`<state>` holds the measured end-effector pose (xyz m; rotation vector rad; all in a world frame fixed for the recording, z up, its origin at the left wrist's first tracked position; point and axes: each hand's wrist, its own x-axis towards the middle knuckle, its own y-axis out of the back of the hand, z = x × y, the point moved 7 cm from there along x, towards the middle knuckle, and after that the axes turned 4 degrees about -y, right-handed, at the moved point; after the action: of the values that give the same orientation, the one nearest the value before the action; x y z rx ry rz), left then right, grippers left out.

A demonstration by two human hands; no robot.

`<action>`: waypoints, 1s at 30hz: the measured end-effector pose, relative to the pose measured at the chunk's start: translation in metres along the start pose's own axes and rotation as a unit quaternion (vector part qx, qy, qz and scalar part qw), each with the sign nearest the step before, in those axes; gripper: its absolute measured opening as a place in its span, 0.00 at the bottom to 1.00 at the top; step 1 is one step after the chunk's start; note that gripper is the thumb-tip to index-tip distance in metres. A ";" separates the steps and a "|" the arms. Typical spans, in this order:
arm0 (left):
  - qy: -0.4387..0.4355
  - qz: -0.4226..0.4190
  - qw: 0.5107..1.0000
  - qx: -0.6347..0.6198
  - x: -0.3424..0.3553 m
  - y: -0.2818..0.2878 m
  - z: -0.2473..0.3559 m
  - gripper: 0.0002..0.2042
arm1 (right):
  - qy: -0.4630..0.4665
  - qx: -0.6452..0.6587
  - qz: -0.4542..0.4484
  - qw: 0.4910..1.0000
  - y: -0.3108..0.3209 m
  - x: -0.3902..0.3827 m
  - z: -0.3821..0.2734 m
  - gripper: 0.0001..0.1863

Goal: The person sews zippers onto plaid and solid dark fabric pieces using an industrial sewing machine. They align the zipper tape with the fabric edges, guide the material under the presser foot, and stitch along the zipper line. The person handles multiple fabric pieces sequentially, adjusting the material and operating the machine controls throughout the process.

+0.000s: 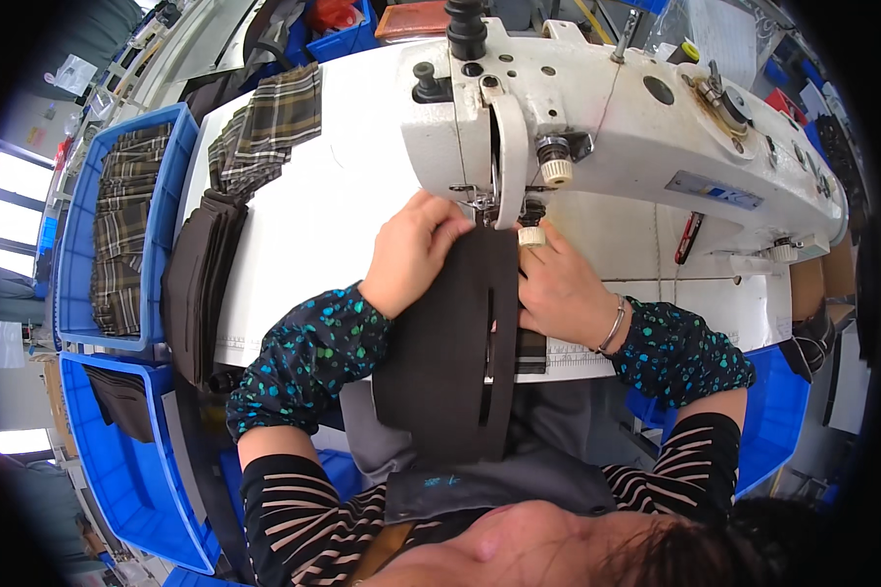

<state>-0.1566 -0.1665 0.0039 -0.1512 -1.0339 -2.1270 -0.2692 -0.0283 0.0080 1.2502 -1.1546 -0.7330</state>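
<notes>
Dark fabric panel point(431, 352): between both hands, top end at the white sewing machine point(617, 137); left hand point(416, 249) pinched on its upper left edge, right hand point(563, 289) against its right side, grip unclear. White surface point(357, 137): plaid pieces point(274, 122), dark fabric stack point(201, 289). Room: blue bins point(132, 499), windows point(10, 210).

A slanted blue-and-silver nameplate point(715, 189) with lettering sits on the arm of the white sewing machine point(597, 108); small turquoise characters point(441, 481) mark the grey apron point(543, 486); a ruled scale point(579, 349), figures too fine to read, edges the worktop point(308, 220).
</notes>
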 end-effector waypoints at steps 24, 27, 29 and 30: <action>-0.131 -0.165 0.954 0.213 -0.043 -0.018 0.039 0.29 | -0.014 0.021 -0.029 0.999 -0.007 -0.003 0.004 0.25; -0.131 -0.156 0.957 0.209 -0.038 -0.016 0.038 0.28 | -0.012 0.024 -0.019 0.999 -0.006 -0.002 0.004 0.25; -0.127 -0.148 0.959 0.207 -0.037 -0.016 0.037 0.27 | -0.013 0.023 -0.019 0.999 -0.006 -0.002 0.004 0.25; -0.127 -0.143 0.959 0.210 -0.036 -0.016 0.036 0.27 | -0.013 0.021 -0.023 0.999 -0.006 -0.002 0.004 0.25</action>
<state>-0.1490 -0.1139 0.0033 -0.0701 -1.7262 -2.1164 -0.2725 -0.0288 0.0009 1.3090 -1.1712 -0.7637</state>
